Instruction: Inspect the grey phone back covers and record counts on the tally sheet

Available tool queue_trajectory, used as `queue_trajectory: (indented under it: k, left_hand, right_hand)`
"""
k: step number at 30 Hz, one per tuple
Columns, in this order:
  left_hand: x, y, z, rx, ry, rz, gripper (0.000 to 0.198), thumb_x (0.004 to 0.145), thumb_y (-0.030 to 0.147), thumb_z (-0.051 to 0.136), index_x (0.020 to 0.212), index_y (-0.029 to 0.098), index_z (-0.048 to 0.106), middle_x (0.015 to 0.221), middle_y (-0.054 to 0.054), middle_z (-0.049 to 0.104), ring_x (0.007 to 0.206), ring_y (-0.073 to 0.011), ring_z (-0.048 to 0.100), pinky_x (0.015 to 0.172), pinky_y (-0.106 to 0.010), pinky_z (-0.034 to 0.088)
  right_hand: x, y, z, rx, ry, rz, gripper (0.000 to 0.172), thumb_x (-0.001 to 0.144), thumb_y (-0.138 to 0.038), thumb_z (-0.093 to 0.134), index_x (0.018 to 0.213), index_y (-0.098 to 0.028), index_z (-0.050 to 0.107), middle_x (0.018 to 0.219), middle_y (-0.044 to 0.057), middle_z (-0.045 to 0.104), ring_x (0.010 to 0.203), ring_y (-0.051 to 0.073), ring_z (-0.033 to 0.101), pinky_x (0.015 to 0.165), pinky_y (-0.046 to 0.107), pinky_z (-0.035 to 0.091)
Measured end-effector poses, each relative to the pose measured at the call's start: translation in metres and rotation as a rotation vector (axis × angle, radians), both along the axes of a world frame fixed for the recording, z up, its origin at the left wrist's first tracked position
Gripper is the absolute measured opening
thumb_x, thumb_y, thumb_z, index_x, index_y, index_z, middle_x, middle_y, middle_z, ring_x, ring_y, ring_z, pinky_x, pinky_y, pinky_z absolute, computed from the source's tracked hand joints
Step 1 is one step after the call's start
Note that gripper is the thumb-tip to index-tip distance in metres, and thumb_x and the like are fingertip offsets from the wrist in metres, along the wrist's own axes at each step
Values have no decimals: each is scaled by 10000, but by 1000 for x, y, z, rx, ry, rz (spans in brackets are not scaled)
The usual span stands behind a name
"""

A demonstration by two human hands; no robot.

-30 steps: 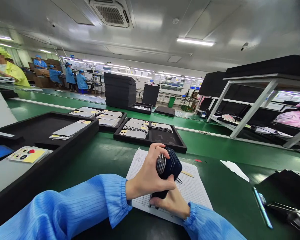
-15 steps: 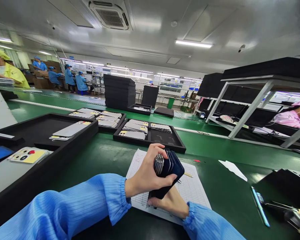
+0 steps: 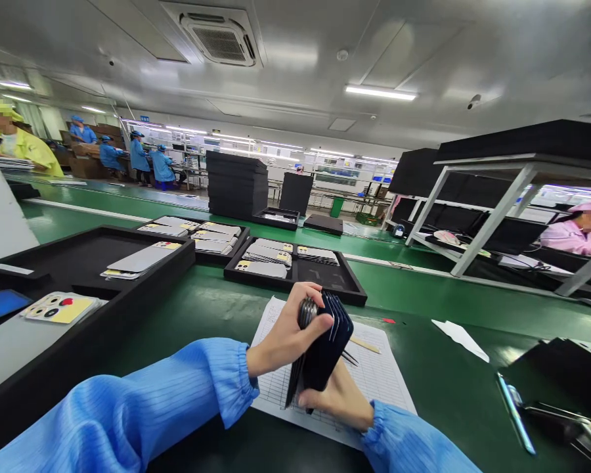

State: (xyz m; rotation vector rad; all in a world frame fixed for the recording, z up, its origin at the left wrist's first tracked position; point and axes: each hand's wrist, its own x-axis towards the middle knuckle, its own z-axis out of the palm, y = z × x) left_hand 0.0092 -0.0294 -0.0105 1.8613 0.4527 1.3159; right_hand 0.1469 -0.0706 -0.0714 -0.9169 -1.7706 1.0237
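Observation:
A stack of dark phone back panels [image 3: 322,358] is held on edge above the printed sheet [image 3: 384,374], fanned a little at the top. My left hand [image 3: 288,335] wraps around its upper part, with fingers over the top edge by the shiny camera rings and the thumb across the near face. Lower down, my right hand [image 3: 342,397] grips the bottom of the stack; its thumb shows at the near edge and the other fingers are mostly hidden. Behind the stack, dark pointed tweezers [image 3: 349,359] and a thin tan strip [image 3: 366,344] lie on the sheet.
Black trays [image 3: 190,253] with pale phone panels stand at the left; another tray [image 3: 359,289] is ahead. At right lie a white paper piece [image 3: 460,338], a blue pen-like stick [image 3: 516,414] and black sheets [image 3: 561,374]. Co-workers sit farther off.
The stack has turned in my hands, more of its near face now showing. My left thumb has drawn back and up along it, and the panels' top edges are more fanned.

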Motion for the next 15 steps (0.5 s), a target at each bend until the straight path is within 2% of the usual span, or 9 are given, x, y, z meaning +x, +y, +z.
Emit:
queue_trajectory:
  k: [2, 4, 8, 11, 15]
  left_hand:
    - [0, 2, 1, -107, -51, -17, 218, 855, 417, 477, 854, 200, 449, 1120, -55, 460, 1029, -180, 463, 926, -311, 332]
    - [1, 5, 3, -308, -132, -54, 246, 829, 442, 511, 826, 204, 446, 1095, -18, 485, 891, -133, 504, 840, -254, 378]
    - [0, 21, 8, -733, -193, -140, 298, 745, 451, 589, 775, 202, 430, 787, 36, 541, 581, -82, 496, 570, -193, 400]
    - [-4, 40, 5, -906, -108, -194, 311, 713, 455, 590, 735, 183, 441, 595, 39, 512, 469, -105, 488, 486, -214, 391]
    - [-1, 50, -13, -1061, -20, -250, 327, 686, 459, 618, 695, 159, 488, 525, 22, 534, 443, -122, 503, 476, -230, 407]
  right_hand:
    - [2, 1, -2, 13, 6, -7, 742, 591, -524, 733, 1203, -185, 487, 1176, 86, 549, 1093, 314, 483, 943, 445, 387]
    - [4, 1, -3, 29, -20, -17, 790, 605, -558, 712, 1244, -180, 443, 1228, 106, 509, 1133, 316, 454, 954, 453, 376]
    - [10, 2, 2, 152, -203, -75, 819, 598, -533, 727, 1257, -174, 398, 1216, 124, 497, 1079, 307, 491, 932, 442, 393]
    - [14, 3, 6, 327, -431, -145, 885, 577, -418, 769, 1288, -164, 308, 1180, 143, 497, 1051, 312, 500, 893, 432, 422]
    - [16, 2, 7, 613, -679, -214, 830, 601, -162, 678, 1318, -177, 262, 1202, 160, 432, 1070, 319, 458, 873, 450, 427]
